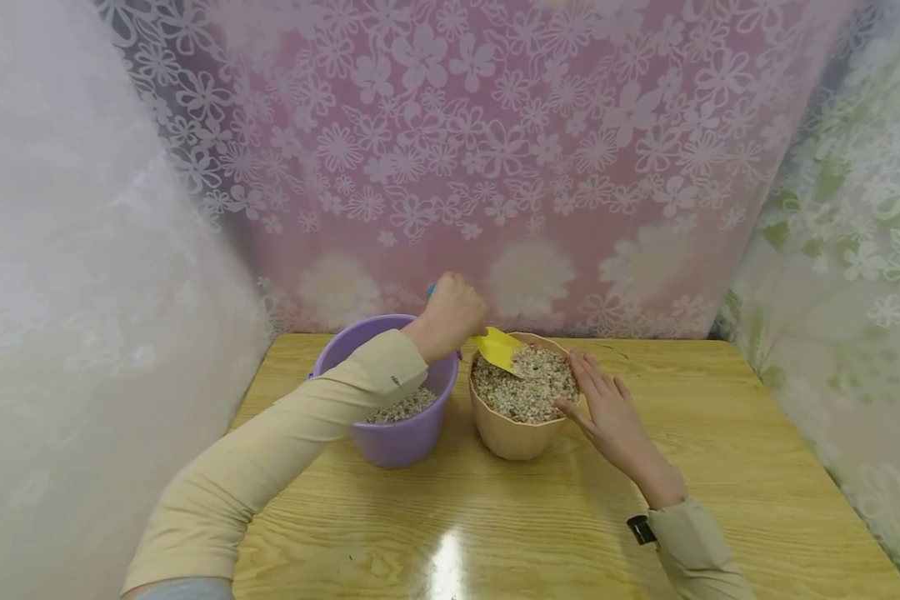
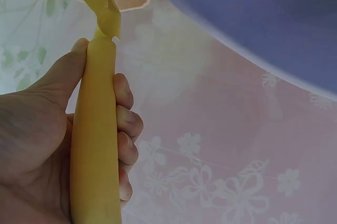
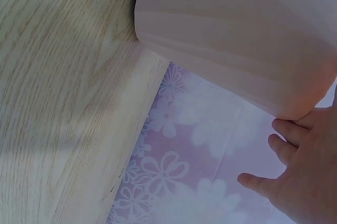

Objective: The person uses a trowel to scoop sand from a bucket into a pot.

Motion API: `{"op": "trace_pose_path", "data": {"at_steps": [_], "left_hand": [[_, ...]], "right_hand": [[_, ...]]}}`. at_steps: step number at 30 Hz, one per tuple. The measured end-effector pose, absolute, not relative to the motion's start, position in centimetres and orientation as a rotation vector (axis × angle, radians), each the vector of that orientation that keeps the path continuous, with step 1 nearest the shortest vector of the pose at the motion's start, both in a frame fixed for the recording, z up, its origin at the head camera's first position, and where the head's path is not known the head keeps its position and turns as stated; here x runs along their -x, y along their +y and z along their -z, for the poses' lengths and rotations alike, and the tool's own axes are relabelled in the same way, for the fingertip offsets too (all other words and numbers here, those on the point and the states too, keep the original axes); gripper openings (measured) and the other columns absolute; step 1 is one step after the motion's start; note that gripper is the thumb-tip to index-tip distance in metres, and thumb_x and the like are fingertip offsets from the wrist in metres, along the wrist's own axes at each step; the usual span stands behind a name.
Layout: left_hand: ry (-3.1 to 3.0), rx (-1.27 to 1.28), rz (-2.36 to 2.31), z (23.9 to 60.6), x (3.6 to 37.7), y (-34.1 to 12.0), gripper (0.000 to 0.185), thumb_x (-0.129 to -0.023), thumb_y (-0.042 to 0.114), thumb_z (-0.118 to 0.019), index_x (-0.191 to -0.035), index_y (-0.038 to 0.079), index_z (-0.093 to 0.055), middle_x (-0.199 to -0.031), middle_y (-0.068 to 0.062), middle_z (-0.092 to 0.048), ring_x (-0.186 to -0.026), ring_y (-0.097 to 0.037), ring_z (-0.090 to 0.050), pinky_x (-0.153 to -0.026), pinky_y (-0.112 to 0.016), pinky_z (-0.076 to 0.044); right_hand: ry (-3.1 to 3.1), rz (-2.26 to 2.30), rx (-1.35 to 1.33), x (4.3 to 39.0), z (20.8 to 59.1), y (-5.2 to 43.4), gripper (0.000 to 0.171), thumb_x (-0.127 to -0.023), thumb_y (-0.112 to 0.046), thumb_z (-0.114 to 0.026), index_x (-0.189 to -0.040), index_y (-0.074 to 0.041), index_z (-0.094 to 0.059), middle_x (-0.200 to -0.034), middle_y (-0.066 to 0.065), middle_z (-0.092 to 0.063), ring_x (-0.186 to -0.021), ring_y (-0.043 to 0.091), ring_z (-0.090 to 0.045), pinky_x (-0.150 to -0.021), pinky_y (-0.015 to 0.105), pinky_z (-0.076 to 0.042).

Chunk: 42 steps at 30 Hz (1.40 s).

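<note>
My left hand [image 1: 453,315] grips the yellow handle [image 2: 96,134] of a small trowel, fingers wrapped around it and thumb along its side. The trowel's yellow blade [image 1: 498,348] tilts down into the peach flowerpot [image 1: 516,437], its tip at the grainy, gravel-like mix [image 1: 528,392] that fills the pot almost to the rim. With fingers extended, my right hand [image 1: 611,417] rests against the pot's right side near the rim. The right wrist view has its fingers [image 3: 287,129] spread at the pot wall. To the left stands a purple bucket [image 1: 397,446], partly covered by my left forearm.
More of the same mix [image 1: 403,408] lies low inside the bucket. Both containers stand side by side on a wooden table [image 1: 570,533]. Behind them hangs a pink flowered curtain [image 1: 457,183], with pale sheets on the left and right.
</note>
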<state>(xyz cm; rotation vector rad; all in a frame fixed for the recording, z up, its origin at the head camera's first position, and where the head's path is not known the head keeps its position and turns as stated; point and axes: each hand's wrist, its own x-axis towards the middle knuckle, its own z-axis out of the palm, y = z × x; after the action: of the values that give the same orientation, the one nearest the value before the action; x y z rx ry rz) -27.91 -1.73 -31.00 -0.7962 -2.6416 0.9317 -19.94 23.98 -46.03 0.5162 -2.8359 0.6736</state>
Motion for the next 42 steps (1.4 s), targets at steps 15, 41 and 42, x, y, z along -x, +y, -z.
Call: {"op": "trace_pose_path", "data": {"at_steps": [15,41,42], "left_hand": [[-2.602,0.787,-0.832,31.2,27.3,-5.3,0.052,-0.090,0.065,-0.059,-0.084,0.017,-0.076,-0.079,0.003,-0.065,-0.080,-0.016,-0.057,-0.072,-0.027,-0.044],[-2.743,0.559,-0.292,32.6,25.2,-14.0,0.055,-0.096,0.058,-0.060,-0.068,0.010,-0.065,-0.072,-0.005,-0.061,-0.072,-0.023,-0.058,-0.056,-0.033,-0.045],[-2.739,0.553,-0.286,32.7,25.1,-14.3,0.056,-0.096,0.058,-0.060,-0.068,0.010,-0.065,-0.071,-0.005,-0.060,-0.071,-0.023,-0.057,-0.055,-0.033,-0.045]], "right_hand": [[-2.824,-0.669,-0.526,20.0,46.3,24.1,0.078,-0.105,-0.048,-0.050,-0.162,-0.007,-0.016,-0.167,0.018,-0.019,-0.152,0.042,-0.019,-0.115,0.069,-0.014],[-2.750,-0.532,-0.643,19.7,43.4,20.2,0.077,-0.102,-0.041,-0.060,-0.160,-0.006,-0.023,-0.163,0.019,-0.028,-0.152,0.039,-0.021,-0.116,0.069,-0.013],[-2.737,-0.539,-0.665,19.8,43.2,19.6,0.078,-0.101,-0.038,-0.062,-0.160,-0.006,-0.023,-0.163,0.019,-0.028,-0.152,0.038,-0.021,-0.116,0.068,-0.013]]}}
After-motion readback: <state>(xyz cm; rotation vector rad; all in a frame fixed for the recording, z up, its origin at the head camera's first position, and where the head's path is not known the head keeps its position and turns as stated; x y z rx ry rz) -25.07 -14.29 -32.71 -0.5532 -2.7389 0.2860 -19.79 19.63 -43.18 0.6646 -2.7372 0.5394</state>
